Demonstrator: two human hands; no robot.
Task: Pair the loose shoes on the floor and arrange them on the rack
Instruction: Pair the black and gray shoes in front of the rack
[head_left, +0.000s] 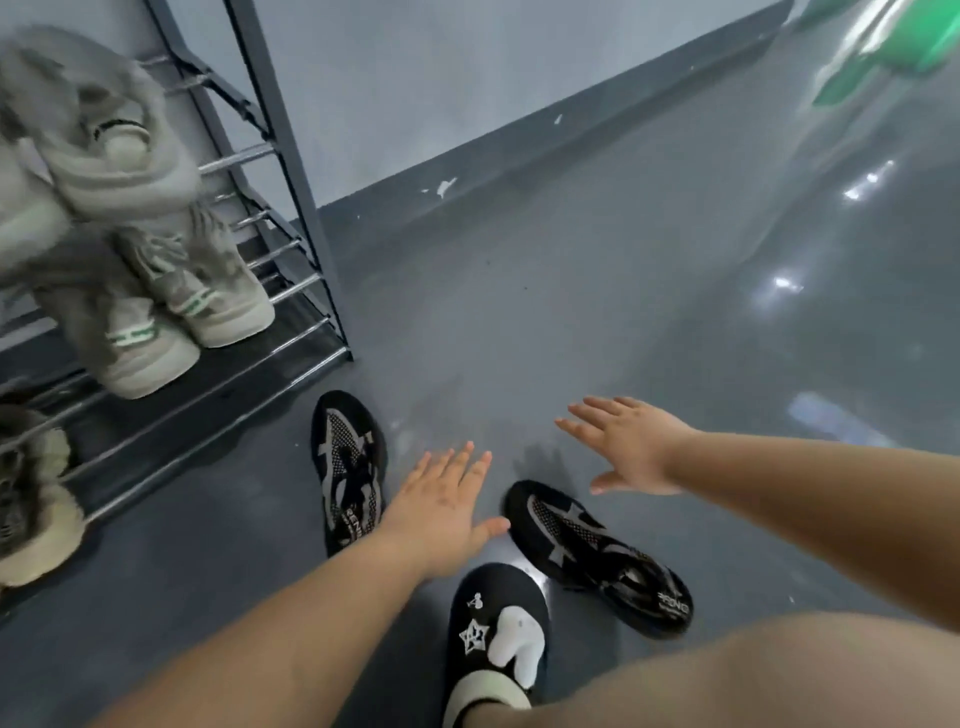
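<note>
On the grey floor beside the rack, two matching black shoes lie apart: one near the rack, the other angled away. Best to gather both together, toes aligned. The left hand and right hand hover spread flat, apparently touching nothing.

Blurred beige shoes on the rack, perhaps boots.

Two black mesh sneakers with grey star-pattern panels on grey floor: left one upright, toe pointing away, just beside dark metal-bar shoe rack; right one angled, toe up-left, well apart. Beige high-top pair upright on rack, blurred.
</note>
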